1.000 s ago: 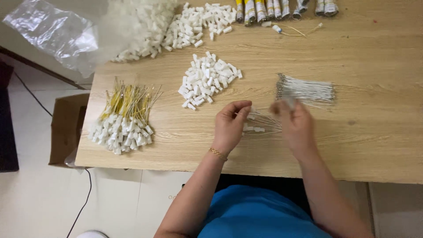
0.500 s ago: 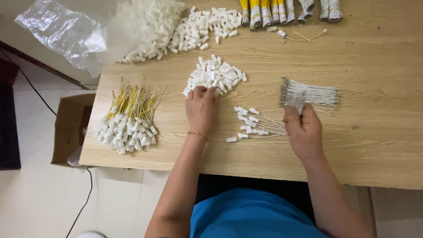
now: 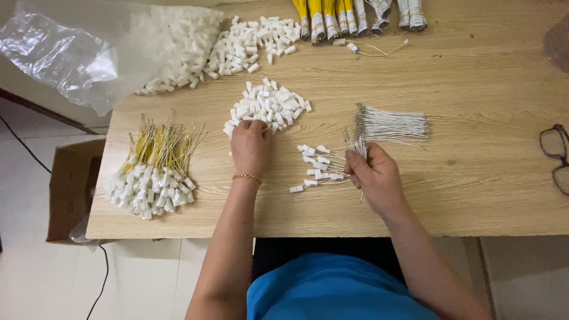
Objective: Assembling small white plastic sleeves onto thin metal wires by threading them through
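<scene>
My left hand [image 3: 251, 145] rests palm down at the near edge of a small heap of white plastic caps [image 3: 269, 105], its fingers on the caps. In my right hand [image 3: 373, 175] I hold a few thin grey wires upright, pinched between the fingers. Between the hands lies a small group of wires with white caps fitted [image 3: 317, 166]. A bundle of bare grey wires [image 3: 391, 125] lies just beyond the right hand. All of this sits on a light wooden table [image 3: 474, 89].
A pile of capped yellow wires [image 3: 153, 172] lies at the left. A large heap of white caps [image 3: 195, 41] spills from a clear plastic bag [image 3: 56, 53] at the back left. Yellow and white bundles [image 3: 355, 13] line the far edge. Eyeglasses [image 3: 556, 157] lie at the right; a cardboard box [image 3: 68, 189] stands on the floor.
My left hand has left the right hand and reached forward to the heap of white caps. The right hand has stayed put with its wires. A small group of capped wires now lies uncovered.
</scene>
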